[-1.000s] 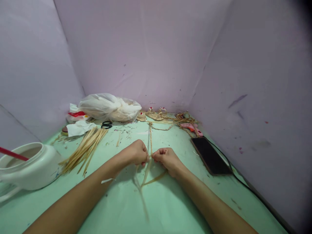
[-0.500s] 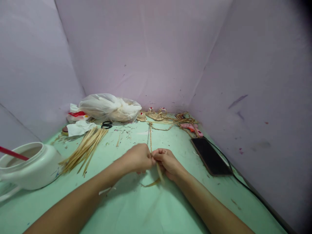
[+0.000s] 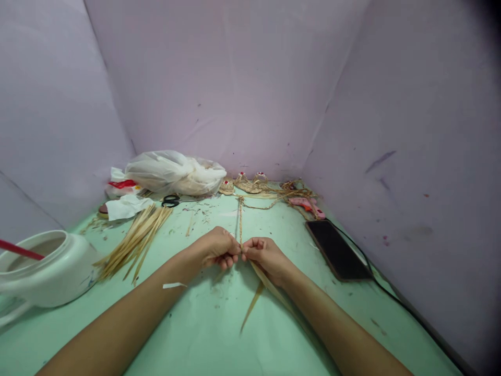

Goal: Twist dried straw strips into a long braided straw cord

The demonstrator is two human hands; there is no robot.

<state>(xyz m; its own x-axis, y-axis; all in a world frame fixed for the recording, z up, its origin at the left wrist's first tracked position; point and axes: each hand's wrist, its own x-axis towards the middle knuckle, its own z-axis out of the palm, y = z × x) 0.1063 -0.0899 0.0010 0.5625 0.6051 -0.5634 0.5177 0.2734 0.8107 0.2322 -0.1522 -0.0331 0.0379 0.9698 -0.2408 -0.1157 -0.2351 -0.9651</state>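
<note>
In the middle of the green table, a thin straw braid runs in a nearly straight line from its far end, beside a tangle of plaited cord, to its near end between the person's two hands. The left hand has thumb and forefinger pinched at this near end, its other fingers curled loosely. The right hand, just beside it, grasps the same spot between thumb and fingertips. Unbraided strands trail from the right hand toward the near right, passing close to the forearm, and one shorter strand slants to the near left. A white scrap shows against the left forearm. On the left lies a bundle of loose straw strips, with black-handled scissors just beyond its far end and a crumpled white tissue beside it. Nearer on the left stands a white pot with a red stick in it. Far left, a knotted plastic bag rests near the wall; right of it sit small woven pieces with red dots. On the right, a dark phone lies near a pink tool, and a black cable runs along the right edge.
</note>
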